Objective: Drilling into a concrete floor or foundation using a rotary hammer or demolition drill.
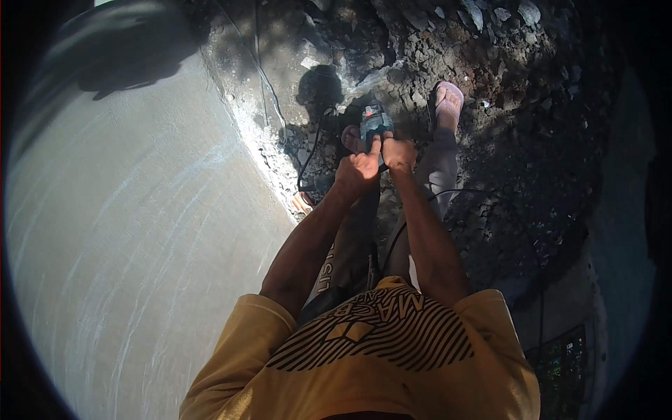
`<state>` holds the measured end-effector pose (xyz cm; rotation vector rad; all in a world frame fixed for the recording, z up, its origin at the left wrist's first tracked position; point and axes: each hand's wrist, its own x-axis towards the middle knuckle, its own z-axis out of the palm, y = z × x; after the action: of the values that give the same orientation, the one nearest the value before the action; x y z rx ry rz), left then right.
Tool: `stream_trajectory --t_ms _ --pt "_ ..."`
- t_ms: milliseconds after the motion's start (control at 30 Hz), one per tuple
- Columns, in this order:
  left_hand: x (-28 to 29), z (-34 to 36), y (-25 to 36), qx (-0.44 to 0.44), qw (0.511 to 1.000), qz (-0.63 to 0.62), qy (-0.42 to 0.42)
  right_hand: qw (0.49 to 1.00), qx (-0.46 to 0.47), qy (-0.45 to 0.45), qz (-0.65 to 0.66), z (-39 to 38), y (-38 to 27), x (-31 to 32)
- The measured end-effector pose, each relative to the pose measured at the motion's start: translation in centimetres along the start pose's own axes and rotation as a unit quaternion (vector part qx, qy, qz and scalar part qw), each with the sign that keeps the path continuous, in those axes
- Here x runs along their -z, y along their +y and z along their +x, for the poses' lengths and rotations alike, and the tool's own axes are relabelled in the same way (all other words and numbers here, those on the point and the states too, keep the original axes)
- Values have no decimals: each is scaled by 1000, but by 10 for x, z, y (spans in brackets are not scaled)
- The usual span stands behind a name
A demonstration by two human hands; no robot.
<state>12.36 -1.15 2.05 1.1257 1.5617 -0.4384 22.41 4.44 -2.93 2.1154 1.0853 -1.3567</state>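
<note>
A teal and black handheld power tool [375, 124] is held out in front of me over rubble. My left hand [357, 169] grips its near left side, with the thumb raised against the tool body. My right hand [399, 153] clasps its near right side, touching the left hand. A black cable [308, 157] hangs from the tool toward the ground at the left. Both forearms come up from my yellow patterned shirt [371, 350]. The tool's working end is hidden in shadow.
A large smooth grey concrete surface [133, 231] fills the left half, its crumbled edge [262, 150] beside my feet. Broken stones and rubble [504, 77] cover the ground ahead and right. My sandalled foot [446, 105] stands right of the tool. Another cable [490, 203] loops at the right.
</note>
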Motion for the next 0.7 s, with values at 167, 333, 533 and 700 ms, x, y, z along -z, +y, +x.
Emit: stream_trajectory --t_ms 167,333,533,700 --pt "-18 5 -9 -52 998 -4 37 999 -5 31 21 4 10 -6" --pt "-19 0 -2 -53 998 -5 45 999 -27 15 28 -1 9 2" --pt "-27 1 8 -59 995 -12 78 1000 -6 9 6 3 11 11" --pt "-33 2 15 -47 996 -7 77 1000 -9 15 -21 9 16 13"
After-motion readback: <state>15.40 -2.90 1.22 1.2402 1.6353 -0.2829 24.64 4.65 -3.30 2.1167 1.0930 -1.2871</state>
